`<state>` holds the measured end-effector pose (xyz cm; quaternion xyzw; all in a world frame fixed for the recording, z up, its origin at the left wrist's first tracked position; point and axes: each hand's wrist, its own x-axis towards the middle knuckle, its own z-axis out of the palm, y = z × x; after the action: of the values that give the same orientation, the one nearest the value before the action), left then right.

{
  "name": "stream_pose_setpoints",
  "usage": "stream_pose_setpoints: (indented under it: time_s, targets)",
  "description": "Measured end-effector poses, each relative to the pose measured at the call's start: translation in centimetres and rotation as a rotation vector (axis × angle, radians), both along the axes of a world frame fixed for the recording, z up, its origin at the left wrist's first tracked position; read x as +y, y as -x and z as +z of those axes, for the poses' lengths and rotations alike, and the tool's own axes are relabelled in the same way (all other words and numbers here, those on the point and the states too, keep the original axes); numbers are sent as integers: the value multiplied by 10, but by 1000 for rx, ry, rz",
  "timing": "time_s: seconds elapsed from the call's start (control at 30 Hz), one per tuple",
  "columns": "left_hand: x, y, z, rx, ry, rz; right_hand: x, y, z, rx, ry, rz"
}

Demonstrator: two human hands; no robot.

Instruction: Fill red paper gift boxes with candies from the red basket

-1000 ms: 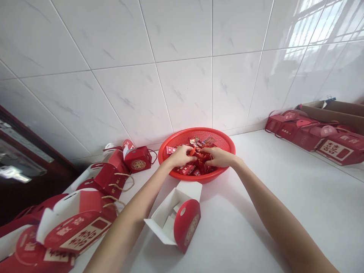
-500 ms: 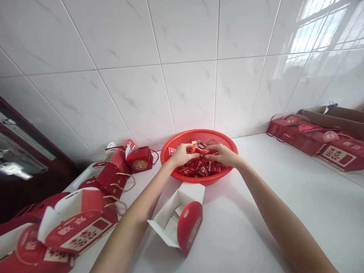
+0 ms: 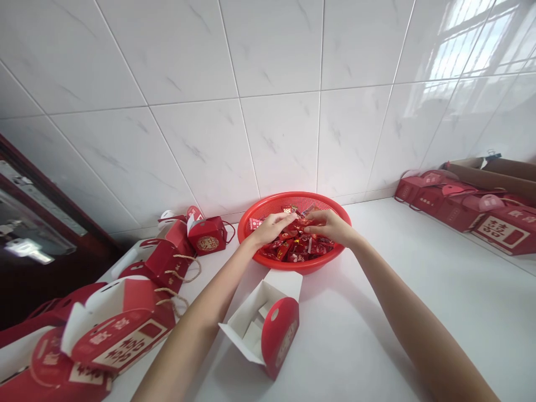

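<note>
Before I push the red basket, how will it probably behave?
The red basket looks fairly stiff: its rim forms a smooth oval. Being wide and low, it would probably slide before tipping. Its loosely heaped packets could shift with the push.

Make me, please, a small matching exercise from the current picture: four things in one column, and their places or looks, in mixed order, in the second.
1. wrapped packets
2. basket
3. wall
4. brown cardboard

A. white, tiled
B. at far right, behind red boxes
C. lying inside the basket
D. red, with perforated sides

Pairs: 1-C, 2-D, 3-A, 4-B
</note>
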<state>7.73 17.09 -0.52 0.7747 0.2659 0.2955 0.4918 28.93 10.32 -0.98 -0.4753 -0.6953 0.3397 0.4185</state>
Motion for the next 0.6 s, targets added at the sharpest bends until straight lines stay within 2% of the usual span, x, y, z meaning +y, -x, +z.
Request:
stream_pose_setpoints:
  time_s: [0.33, 0.6]
  targets:
    - [1, 4, 2, -97, 102, -24, 2, 0, -1, -21, 19, 18]
    - [0, 4, 0, -130, 70, -24, -2, 2, 3, -37, 37, 1]
